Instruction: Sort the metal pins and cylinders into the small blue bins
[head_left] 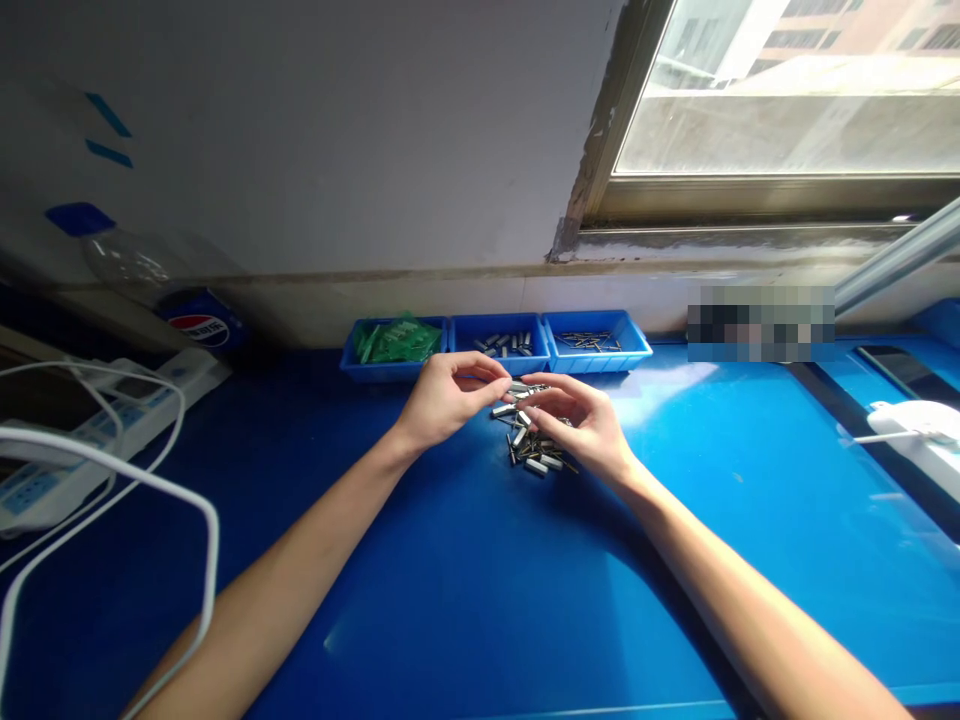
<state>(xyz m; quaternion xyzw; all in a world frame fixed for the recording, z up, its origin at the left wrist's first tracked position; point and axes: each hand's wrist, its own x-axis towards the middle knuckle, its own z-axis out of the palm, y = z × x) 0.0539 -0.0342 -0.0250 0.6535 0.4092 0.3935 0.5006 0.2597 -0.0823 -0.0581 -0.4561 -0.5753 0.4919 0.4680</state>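
Observation:
A loose pile of small silver and dark metal pieces [536, 464] lies on the blue table [450, 600]. Over the pile's left edge, my left hand [454, 398] has its thumb and fingertips pressed together; what they pinch is too small to name. My right hand [583, 420] reaches over the pile's right side with thumb and fingers closed around something small that I cannot make out. Just behind the hands stand three joined blue bins: green packets [399, 340] fill the left one, silver cylinders [504, 345] lie in the middle one, thin metal pins [591, 342] in the right one.
White cables [211, 560] loop over my left forearm from a power strip [112, 420]. A Pepsi bottle [199, 318] stands at the back left. On the right are a dark phone [904, 372] and a white device [926, 425], with a window above.

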